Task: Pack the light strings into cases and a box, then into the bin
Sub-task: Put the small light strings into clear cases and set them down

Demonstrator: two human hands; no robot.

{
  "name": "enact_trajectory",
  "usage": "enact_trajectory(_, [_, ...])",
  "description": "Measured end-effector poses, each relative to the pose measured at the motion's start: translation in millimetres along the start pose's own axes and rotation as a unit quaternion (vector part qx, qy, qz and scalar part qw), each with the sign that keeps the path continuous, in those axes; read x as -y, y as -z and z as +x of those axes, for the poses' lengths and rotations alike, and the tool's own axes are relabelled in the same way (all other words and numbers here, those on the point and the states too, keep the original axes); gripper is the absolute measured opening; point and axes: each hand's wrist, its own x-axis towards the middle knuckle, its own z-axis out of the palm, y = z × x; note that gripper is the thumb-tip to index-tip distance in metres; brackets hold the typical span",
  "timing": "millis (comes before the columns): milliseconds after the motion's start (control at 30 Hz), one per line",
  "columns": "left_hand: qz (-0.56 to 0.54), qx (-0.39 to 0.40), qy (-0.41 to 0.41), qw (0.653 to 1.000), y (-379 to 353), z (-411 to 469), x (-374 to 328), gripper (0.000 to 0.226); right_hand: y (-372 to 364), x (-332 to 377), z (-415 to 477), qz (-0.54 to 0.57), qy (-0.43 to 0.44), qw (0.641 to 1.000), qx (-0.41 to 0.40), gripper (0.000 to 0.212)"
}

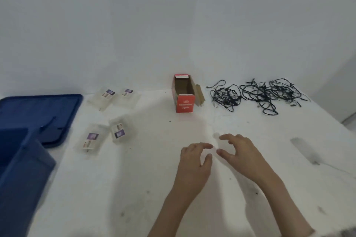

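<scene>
My left hand (194,161) and my right hand (240,154) hover close together over the white table, fingers curled towards each other. Between their fingertips lies a faint pale blob (216,136), too blurred to identify or to tell whether it is gripped. A red cardboard box (185,102) labelled LED lights stands behind the hands, open at the top. Two tangles of dark light string lie at the back right, a smaller one (225,95) and a larger one (269,94). Several clear plastic cases with labels lie to the left, one (90,140) nearest and one (104,97) farther back.
A blue bin (23,175) stands at the left edge, with its blue lid (42,109) lying flat behind it. A blurred grey patch (304,150) shows on the table at the right. The table's right edge (344,127) runs diagonally, and a white wall rises behind.
</scene>
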Motion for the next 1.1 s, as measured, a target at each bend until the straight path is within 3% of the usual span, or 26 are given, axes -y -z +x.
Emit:
enact_trajectory(100, [-0.002,0.008,0.039,0.999,-38.5,-1.1,-17.6,0.03,13.3,-34.3,-7.4,-0.076,-0.023,0.997,0.014,0.05])
enact_trajectory(300, [-0.025,0.015,0.131,0.991,-81.6,-17.9,-36.0,0.037,8.2,-60.8,-15.6,-0.031,-0.023,0.994,0.099,0.06])
enact_trajectory(400, [-0.041,0.013,0.157,0.987,-85.4,-26.9,-40.4,0.038,11.4,-60.7,-15.8,0.084,-0.014,0.992,0.096,0.036])
enact_trajectory(500, [-0.083,0.048,0.188,0.977,-73.3,-36.6,-47.5,0.041,21.6,-58.8,-14.9,0.268,-0.027,0.957,0.103,0.016])
enact_trajectory(633, [-0.121,0.015,0.158,0.98,-40.5,-47.7,-68.8,0.024,38.0,-44.6,-16.8,0.467,-0.006,0.873,0.143,0.022])
enact_trajectory(767, [-0.146,-0.037,0.105,0.983,-0.9,-54.4,-86.8,0.019,57.0,-36.8,-22.2,0.579,0.045,0.779,0.238,0.031])
enact_trajectory(867, [-0.168,-0.11,0.054,0.978,21.7,-55.6,-96.0,0.022,69.4,-29.7,-26.3,0.646,0.018,0.708,0.284,0.022])
enact_trajectory(933, [-0.167,-0.175,0.009,0.97,26.1,-52.4,-99.1,0.019,71.9,-23.6,-30.2,0.73,-0.054,0.613,0.297,0.018])
enact_trajectory(1033, [-0.117,-0.252,-0.04,0.96,11.0,-43.2,-97.1,0.021,71.7,-10.5,-42.6,0.855,-0.106,0.386,0.331,0.044])
enact_trajectory(1067, [-0.092,-0.255,-0.044,0.961,1.5,-40.5,-95.2,0.023,73.5,-5.0,-48.2,0.88,-0.108,0.335,0.318,0.046])
enact_trajectory(1100, [-0.071,-0.24,-0.045,0.967,-8.9,-38.7,-93.0,0.028,75.0,0.4,-52.1,0.898,-0.1,0.311,0.294,0.038])
